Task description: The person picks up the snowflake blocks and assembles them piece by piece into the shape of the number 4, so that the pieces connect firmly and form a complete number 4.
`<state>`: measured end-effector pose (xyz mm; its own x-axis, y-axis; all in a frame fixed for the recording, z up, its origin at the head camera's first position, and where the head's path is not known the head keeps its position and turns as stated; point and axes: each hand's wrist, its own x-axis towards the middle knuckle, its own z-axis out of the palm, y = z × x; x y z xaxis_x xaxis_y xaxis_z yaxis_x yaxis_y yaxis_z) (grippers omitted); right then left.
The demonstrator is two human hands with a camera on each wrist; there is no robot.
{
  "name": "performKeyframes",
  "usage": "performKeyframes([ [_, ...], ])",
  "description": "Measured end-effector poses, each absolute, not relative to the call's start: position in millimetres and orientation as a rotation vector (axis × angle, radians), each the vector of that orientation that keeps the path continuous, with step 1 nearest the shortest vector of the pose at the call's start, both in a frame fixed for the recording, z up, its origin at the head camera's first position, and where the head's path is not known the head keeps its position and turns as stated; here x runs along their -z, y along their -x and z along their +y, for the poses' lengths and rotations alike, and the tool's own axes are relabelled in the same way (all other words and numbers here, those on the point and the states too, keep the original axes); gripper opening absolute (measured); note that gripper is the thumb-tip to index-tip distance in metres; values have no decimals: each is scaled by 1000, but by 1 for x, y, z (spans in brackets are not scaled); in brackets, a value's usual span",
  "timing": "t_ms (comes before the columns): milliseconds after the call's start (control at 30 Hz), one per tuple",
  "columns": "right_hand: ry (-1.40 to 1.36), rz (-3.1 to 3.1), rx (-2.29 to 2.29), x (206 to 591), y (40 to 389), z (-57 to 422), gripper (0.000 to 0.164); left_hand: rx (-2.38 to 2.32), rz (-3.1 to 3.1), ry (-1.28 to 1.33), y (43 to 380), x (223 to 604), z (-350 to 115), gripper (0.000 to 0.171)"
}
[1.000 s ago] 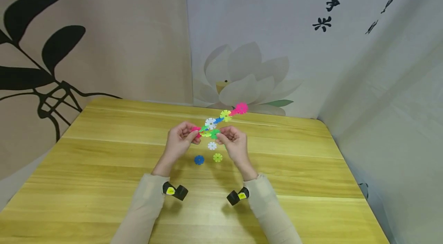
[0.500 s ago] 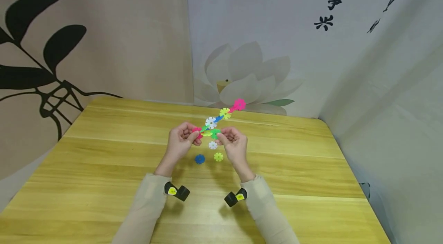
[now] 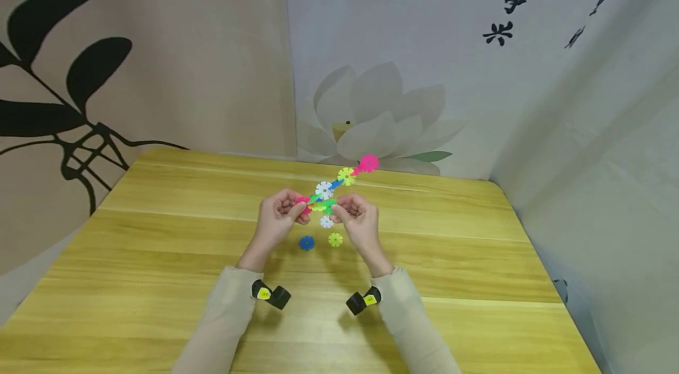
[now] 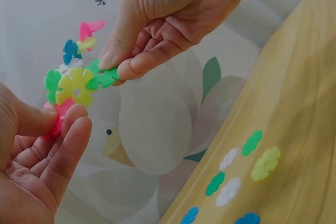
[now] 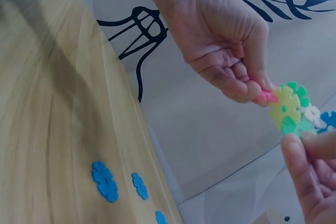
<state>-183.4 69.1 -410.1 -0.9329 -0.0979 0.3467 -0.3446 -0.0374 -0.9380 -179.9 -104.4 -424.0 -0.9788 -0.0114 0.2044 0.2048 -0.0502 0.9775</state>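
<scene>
Above the table, my two hands hold a chain of interlocked plastic snowflake discs between them. My left hand (image 3: 276, 215) pinches a pink disc (image 4: 63, 108) between thumb and fingers. On the other side, my right hand (image 3: 362, 219) pinches a green disc (image 4: 106, 76). Between those two sits a yellow disc (image 4: 75, 86), and the green one overlaps its edge. From the left side the chain runs up and away through a white disc (image 3: 325, 189), another yellow disc (image 3: 346, 176) and a pink end disc (image 3: 369, 163). Fingertips partly hide both pinched discs.
Loose discs lie on the wooden table (image 3: 159, 303) below the hands, among them a blue disc (image 3: 306, 242), a yellow-green disc (image 3: 335, 239) and a white disc (image 3: 326, 221). More blue discs (image 5: 105, 182) show in the right wrist view. A printed curtain (image 3: 212, 68) hangs behind the table.
The chain's pink far end rose slightly and then dipped back a little. Both hands keep their pinch at nearly the same spot, and the loose discs in the head view stay put.
</scene>
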Motion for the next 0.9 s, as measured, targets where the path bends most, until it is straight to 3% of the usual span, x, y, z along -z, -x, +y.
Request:
performKeyframes([
  [300,-504,-2098,-2050,432,206,88,16,2279,-1935,80,184,421,-105,12],
  [600,-293,-2954,-1324,464,223,112,27,2261,-1866,31,187,415,-116,11],
  [900,-253,-3076,-1010,479,233,112,31,2264,-1852,51,187,414,-116,13],
])
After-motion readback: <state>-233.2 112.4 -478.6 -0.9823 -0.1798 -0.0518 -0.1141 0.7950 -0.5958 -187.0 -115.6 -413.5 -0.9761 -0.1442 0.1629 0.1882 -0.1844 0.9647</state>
